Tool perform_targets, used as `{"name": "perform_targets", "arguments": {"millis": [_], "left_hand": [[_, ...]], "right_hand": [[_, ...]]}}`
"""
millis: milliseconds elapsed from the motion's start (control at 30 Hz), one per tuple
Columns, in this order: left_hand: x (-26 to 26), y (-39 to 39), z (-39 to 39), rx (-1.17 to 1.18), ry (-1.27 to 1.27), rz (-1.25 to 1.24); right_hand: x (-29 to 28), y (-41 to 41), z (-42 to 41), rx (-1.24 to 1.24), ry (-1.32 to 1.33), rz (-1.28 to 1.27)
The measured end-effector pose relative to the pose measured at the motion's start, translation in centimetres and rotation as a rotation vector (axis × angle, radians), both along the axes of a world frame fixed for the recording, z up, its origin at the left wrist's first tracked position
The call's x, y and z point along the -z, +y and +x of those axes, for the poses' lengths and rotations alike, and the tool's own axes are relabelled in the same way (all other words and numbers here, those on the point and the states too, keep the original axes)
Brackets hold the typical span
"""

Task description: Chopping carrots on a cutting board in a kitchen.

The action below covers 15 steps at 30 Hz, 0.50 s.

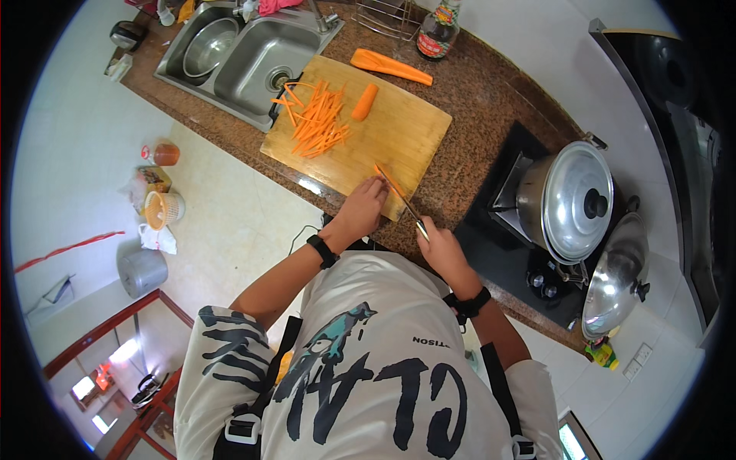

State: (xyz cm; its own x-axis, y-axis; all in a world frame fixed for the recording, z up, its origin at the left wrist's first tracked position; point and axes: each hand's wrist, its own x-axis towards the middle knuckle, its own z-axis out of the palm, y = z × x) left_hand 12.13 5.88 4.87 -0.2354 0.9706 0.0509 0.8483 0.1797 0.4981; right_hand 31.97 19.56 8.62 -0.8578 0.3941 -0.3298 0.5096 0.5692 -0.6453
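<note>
My right hand point(441, 247) is closed on the handle of a kitchen knife point(407, 203), whose blade lies over the near corner of a wooden cutting board point(414, 123). Beside the blade, my left hand point(363, 206) rests with its fingertips on a piece of carrot, mostly hidden by fingers and knife. A heap of carrot strips point(318, 123) covers the board's left part, some reaching its sink-side edge. A short carrot piece point(365, 102) lies near the middle. Behind the board, a long cut carrot point(391, 66) rests on the granite counter.
A double steel sink point(270, 49) with a metal bowl point(211, 47) adjoins the board at left. A sauce bottle point(438, 31) and wire rack point(385, 17) stand behind. At right, a lidded pot point(566, 201) sits on the black gas stove point(489, 230), beside a large domed lid point(615, 276).
</note>
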Motion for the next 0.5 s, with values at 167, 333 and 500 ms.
{"name": "perform_targets", "arguments": {"millis": [167,333,500], "left_hand": [[0.0,0.4,0.0,-0.006,0.031,0.035],[-0.5,0.9,-0.4,0.01,0.025,-0.024],[-1.3,1.5,-0.5,0.017,0.031,-0.126]], "right_hand": [[0.6,0.3,0.7,0.036,0.02,-0.009],[1.1,0.5,1.4,0.026,-0.029,-0.012],[0.9,0.6,1.4,0.05,0.015,-0.061]]}}
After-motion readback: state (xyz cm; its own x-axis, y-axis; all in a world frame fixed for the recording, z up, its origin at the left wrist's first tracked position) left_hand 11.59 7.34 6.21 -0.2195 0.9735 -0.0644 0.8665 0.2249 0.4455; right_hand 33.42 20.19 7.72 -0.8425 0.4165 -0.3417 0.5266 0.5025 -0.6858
